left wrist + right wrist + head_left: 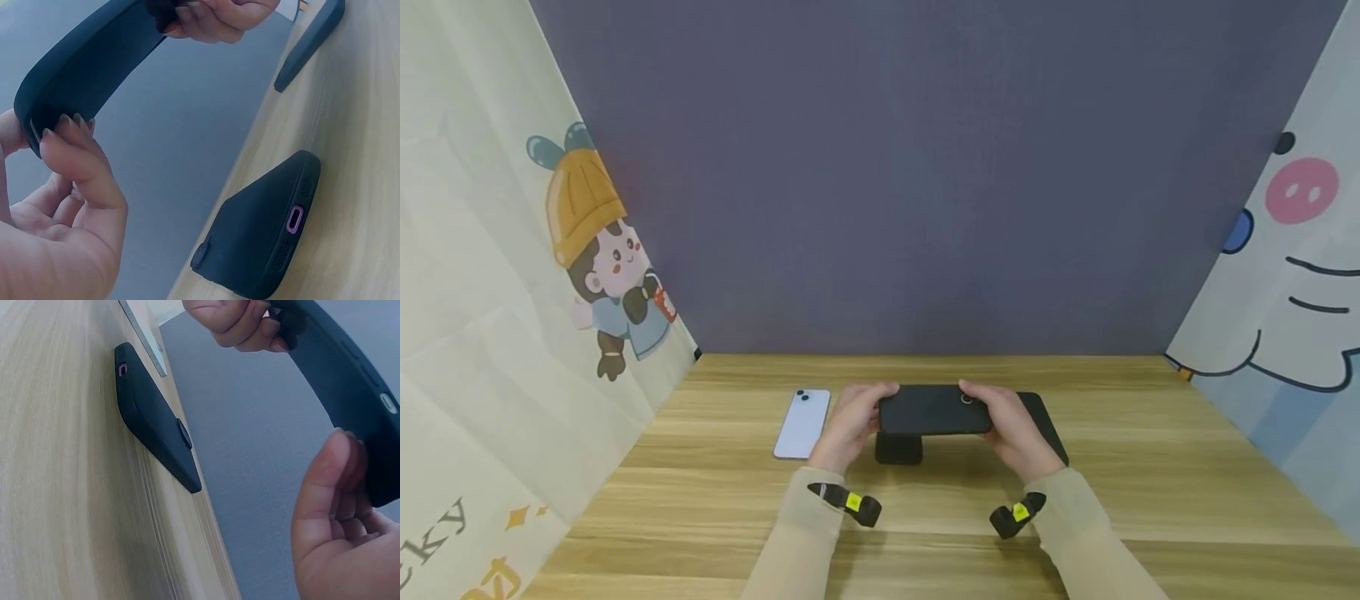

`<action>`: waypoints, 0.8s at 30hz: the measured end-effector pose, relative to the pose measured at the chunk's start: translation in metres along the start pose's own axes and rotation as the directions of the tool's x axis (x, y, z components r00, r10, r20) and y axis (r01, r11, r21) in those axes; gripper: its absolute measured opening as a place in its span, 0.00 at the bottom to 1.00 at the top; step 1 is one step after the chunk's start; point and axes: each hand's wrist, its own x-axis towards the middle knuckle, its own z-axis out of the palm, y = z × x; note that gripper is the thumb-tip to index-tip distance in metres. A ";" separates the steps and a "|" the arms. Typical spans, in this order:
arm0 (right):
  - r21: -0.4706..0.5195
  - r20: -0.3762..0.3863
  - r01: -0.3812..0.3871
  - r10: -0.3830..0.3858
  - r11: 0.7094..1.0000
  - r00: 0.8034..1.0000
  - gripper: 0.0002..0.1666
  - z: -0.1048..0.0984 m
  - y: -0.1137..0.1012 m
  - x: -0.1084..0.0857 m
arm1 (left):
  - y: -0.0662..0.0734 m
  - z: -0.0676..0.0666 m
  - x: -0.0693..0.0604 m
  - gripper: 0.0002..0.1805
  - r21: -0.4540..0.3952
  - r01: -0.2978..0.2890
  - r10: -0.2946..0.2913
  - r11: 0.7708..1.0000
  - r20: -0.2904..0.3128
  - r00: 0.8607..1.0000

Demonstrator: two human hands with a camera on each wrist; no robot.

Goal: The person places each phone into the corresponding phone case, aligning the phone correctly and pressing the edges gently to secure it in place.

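Both hands hold a black phone case [934, 412] level above the table, one at each end. Its long side [359, 369] looks bowed in the wrist views, with a pale oval cutout near one end. My left hand [847, 423] grips the left end between thumb and fingers, and my right hand [1017, 429] grips the right end, thumb on top. Beneath it lies a second black case [265, 228] with a purple-rimmed port hole; whether a phone is inside cannot be seen. A pale lilac phone [802, 425] lies back up beside my left hand.
Another dark flat case or phone [1043, 421] lies partly behind my right hand. The wood-grain table [700, 517] ends at a dark grey-blue panel [925, 183]. Printed curtains [475, 275] hang at both sides. Black wrist cameras [868, 510] sit on both sleeves.
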 end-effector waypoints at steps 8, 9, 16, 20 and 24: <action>-0.003 0.036 0.022 -0.022 1.000 0.999 0.17 -0.001 0.002 0.001 | 0.001 0.001 -0.001 0.13 -0.005 -0.008 0.008 1.000 -0.034 0.999; -0.006 0.036 0.023 -0.023 1.000 0.999 0.17 -0.001 0.003 0.001 | 0.001 0.001 -0.001 0.13 -0.008 -0.007 0.007 1.000 -0.038 0.999; 0.020 0.027 0.014 -0.015 1.000 1.000 0.16 -0.001 0.003 0.001 | 0.002 0.002 -0.001 0.13 -0.046 0.005 -0.006 0.999 -0.029 1.000; 0.052 0.044 0.008 -0.010 0.999 0.999 0.16 0.000 0.002 0.001 | 0.002 0.001 0.001 0.13 -0.078 0.011 -0.014 0.997 -0.029 0.999; 0.092 0.086 0.002 -0.010 0.996 0.996 0.15 0.001 0.001 0.002 | 0.002 0.001 0.002 0.11 -0.105 0.010 -0.016 0.994 -0.051 0.999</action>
